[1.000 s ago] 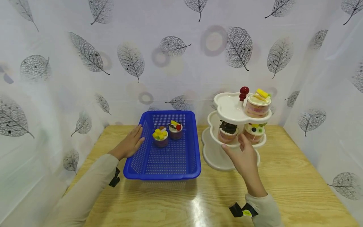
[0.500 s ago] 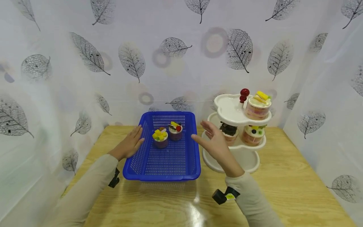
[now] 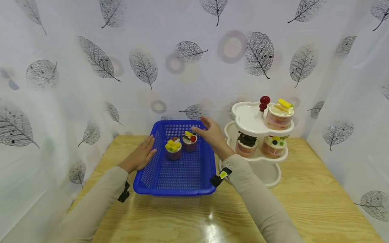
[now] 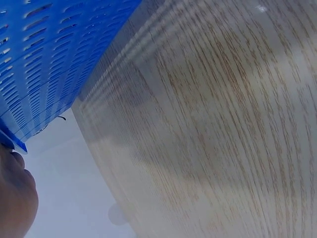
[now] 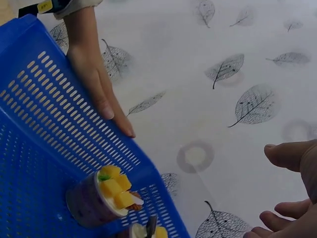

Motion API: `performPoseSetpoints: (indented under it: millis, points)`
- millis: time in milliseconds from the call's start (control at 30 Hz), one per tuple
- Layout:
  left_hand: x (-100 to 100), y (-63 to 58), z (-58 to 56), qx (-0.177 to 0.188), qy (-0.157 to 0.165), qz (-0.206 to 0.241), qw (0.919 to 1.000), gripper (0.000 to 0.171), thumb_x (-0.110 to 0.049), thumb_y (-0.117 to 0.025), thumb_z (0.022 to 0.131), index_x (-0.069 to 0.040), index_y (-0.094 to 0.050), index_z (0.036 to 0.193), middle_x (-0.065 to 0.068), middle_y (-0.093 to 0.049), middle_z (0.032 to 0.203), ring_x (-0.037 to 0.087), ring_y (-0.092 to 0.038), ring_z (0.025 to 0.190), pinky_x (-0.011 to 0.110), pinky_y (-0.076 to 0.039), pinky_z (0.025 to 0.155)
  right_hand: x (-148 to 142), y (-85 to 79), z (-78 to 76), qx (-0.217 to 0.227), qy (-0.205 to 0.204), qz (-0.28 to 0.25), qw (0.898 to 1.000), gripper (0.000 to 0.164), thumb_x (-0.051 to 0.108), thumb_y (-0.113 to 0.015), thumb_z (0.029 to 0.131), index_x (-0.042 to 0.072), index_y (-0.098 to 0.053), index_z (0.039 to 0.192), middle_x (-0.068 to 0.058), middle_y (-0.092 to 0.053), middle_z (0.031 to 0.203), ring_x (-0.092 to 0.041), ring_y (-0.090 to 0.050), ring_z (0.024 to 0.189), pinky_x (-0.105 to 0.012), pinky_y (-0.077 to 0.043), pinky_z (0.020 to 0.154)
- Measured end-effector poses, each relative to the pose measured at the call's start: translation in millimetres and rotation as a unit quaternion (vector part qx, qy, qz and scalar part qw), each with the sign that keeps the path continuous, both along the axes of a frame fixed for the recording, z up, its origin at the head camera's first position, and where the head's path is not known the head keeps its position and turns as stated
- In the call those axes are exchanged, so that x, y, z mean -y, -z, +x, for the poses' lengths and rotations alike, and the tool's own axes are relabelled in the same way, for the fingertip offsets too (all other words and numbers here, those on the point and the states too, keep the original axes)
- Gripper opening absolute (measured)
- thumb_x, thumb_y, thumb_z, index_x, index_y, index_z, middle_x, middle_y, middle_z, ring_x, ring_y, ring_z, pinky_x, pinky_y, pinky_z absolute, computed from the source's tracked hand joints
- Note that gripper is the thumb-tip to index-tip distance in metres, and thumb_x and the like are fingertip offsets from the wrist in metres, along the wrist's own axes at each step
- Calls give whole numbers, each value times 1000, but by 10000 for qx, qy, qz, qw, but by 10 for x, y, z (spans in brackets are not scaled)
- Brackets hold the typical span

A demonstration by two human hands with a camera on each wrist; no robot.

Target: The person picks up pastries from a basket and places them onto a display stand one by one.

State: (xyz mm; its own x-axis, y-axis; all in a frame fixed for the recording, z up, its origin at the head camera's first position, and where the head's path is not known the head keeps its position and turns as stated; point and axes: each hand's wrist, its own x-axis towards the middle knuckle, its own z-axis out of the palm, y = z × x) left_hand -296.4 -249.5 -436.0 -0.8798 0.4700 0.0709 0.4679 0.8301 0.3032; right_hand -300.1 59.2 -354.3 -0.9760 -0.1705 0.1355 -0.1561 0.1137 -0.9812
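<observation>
In the head view my left hand (image 3: 138, 156) rests with straight fingers on the left rim of a blue plastic basket (image 3: 174, 191). My right hand (image 3: 213, 135) hovers over the basket's right rim, thumb and fingers spread, holding nothing. Nearest to it is a dessert cup (image 3: 190, 145) topped with a red berry and yellow fruit. Left of that stands another dessert cup (image 3: 174, 154) with yellow cubes on top. The right wrist view shows the right hand's fingers (image 5: 285, 156) apart from both cups.
A white tiered stand (image 3: 249, 118) is right of the basket. A fruit-topped cup (image 3: 279, 116) sits on its top tier; a chocolate-topped cup (image 3: 246, 145) and a fruit-topped cup (image 3: 274, 147) sit on its middle tier. All stand on a wooden table (image 3: 316, 195) before a leaf-print curtain (image 3: 188, 81).
My right hand has moved left from beside the stand's middle tier to above the basket's right side. The left hand stays on the rim; the cups have not moved.
</observation>
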Motion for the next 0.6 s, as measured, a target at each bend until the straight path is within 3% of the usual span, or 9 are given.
performPoseSetpoints:
  millis: [167,367,600]
  points:
    - [7,-14,-1,-11,-7,-37,10000,59,-26,-25,106,13,-11,148,28,-4,157,45,-2,144,59,-11,114,134,205,-179,361,447,-142,9982,73,17,-69,89,-5,-31,147,-19,-33,152,-32,-27,142,-39,-25,116]
    - [26,35,-30,25,19,-146,9999,62,-32,-20,107,12,-9,148,28,-3,157,45,-1,144,60,-10,114,233,425,-271,737,931,210,9927,70,18,-70,88,-5,-35,145,-20,-36,150,-31,-31,141,-39,-25,115]
    - [23,24,-17,-98,61,13,9999,64,-35,-20,106,13,-12,148,30,-5,156,47,-4,143,61,-11,113,272,617,-345,787,981,544,9906,72,17,-69,88,-4,-33,146,-21,-35,150,-34,-30,140,-43,-27,115]
